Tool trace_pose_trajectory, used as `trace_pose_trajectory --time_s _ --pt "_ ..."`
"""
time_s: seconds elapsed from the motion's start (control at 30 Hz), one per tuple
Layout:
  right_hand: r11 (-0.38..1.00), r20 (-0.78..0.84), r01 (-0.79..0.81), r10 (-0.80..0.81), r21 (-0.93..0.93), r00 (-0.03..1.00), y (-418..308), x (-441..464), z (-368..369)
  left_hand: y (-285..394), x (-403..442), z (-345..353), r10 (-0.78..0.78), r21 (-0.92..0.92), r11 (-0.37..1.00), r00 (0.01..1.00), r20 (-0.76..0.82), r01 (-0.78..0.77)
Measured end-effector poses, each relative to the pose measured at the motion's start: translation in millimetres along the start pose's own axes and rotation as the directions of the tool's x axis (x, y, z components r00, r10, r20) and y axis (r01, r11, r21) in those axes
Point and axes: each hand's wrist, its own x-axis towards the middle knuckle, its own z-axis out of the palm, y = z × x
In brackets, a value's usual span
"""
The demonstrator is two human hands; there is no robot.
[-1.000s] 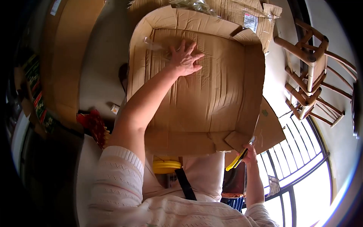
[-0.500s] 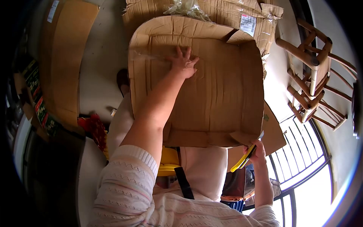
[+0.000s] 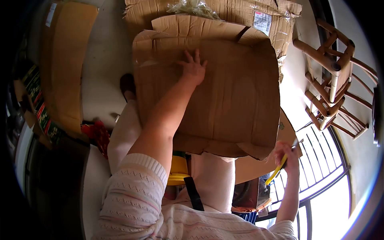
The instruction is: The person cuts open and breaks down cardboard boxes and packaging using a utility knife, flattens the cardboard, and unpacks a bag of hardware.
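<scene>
A large shallow piece of cardboard (image 3: 232, 92) with folded-up edges lies over my lap, its rim creased and slit at the top right. My left hand (image 3: 194, 72) rests on its inner face near the upper left, fingers spread, holding nothing. To the right of the cardboard's lower right corner, apart from it, my right hand (image 3: 289, 157) is wrapped round a yellow utility knife (image 3: 276, 173). The knife's blade end points up and to the right, its handle down and to the left.
Behind lies more flattened cardboard (image 3: 224, 9) with clear plastic (image 3: 194, 8) on it. A long cardboard sheet (image 3: 66, 64) stands at left. Wooden stools (image 3: 334, 66) are at right, above a barred window (image 3: 320, 156). Something yellow (image 3: 178, 170) sits between my legs.
My right hand has moved right with the knife, away from the cardboard's corner. The cardboard has tilted and its inside looks darker; its top left edge has opened outward. My left hand stays spread on it.
</scene>
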Motion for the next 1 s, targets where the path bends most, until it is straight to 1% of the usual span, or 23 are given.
trace_pose_trajectory --time_s 0.03,0.07,0.1,0.13,0.17,0.23,0.33,0.4,0.43,0.53,0.57,0.67,0.7,0.8,0.83,0.9,0.93,0.97,1.0 --pt "0.974 -0.039 0.149 -0.158 -0.173 0.987 -5 5 -1 0 0 1 0.005 0.004 1.000 1.000 -0.003 -0.005" --pt "0.896 -0.051 0.282 -0.317 -0.342 0.947 -19 8 5 1 0 2 0.011 0.012 1.000 1.000 -0.007 -0.010" --pt "0.677 0.073 0.335 -0.385 -0.655 0.920 -27 12 8 0 -1 3 0.017 0.020 1.000 1.000 -0.011 -0.016" --pt "0.447 0.214 0.448 -0.482 -0.774 0.850 -31 16 19 0 -1 3 0.021 0.024 0.999 1.000 -0.017 -0.021" --pt "0.180 0.371 0.529 -0.531 -0.829 0.762 -32 19 37 -1 -2 3 0.025 0.027 0.999 0.999 -0.024 -0.025" --pt "-0.050 0.496 0.534 -0.453 -0.844 0.741 -27 23 47 -1 0 4 0.024 0.026 0.999 0.999 -0.041 -0.023" --pt "0.046 0.539 0.592 -0.364 -0.805 0.760 -20 37 31 2 0 7 0.026 0.026 0.999 0.998 -0.061 -0.025" --pt "0.179 0.505 0.627 -0.447 -0.758 0.738 -11 49 24 3 -1 4 0.030 0.028 0.999 0.997 -0.076 -0.028" --pt "0.239 0.486 0.647 -0.489 -0.724 0.724 -10 54 23 4 1 5 0.030 0.060 0.998 0.995 -0.096 -0.024" --pt "0.377 0.319 0.550 -0.523 -0.745 0.790 -25 57 35 8 7 13 0.033 0.138 0.990 0.989 -0.147 -0.013" --pt "0.307 0.291 0.505 -0.537 -0.806 0.792 -27 63 37 9 8 15 0.041 0.150 0.989 0.987 -0.157 -0.017" --pt "0.623 0.119 0.408 -0.451 -0.668 0.884 -30 78 46 10 14 20 0.048 0.143 0.990 0.982 -0.184 -0.022" --pt "0.626 0.151 0.433 -0.451 -0.649 0.880 -31 76 46 11 13 21 0.053 0.135 0.990 0.981 -0.188 -0.027" --pt "0.551 0.183 0.458 -0.480 -0.698 0.858 -10 72 26 6 10 20 0.072 0.046 0.997 0.978 -0.194 -0.064" --pt "0.593 0.223 0.497 -0.475 -0.633 0.851 -7 64 21 8 9 17 0.074 0.058 0.996 0.981 -0.178 -0.064" --pt "0.805 0.001 0.458 -0.494 -0.377 0.869 -2 47 11 6 2 10 0.060 0.083 0.995 0.988 -0.139 -0.049" --pt "0.872 -0.104 0.437 -0.467 -0.221 0.878 3 38 5 4 0 9 0.056 0.054 0.997 0.991 -0.123 -0.050" --pt "0.887 -0.179 0.439 -0.460 -0.143 0.870 21 43 -14 3 -1 9 0.056 0.026 0.998 0.992 -0.110 -0.054" --pt "0.942 -0.222 0.309 -0.332 -0.132 0.917 54 51 -24 2 -1 8 0.061 -0.002 0.998 0.993 -0.097 -0.061"
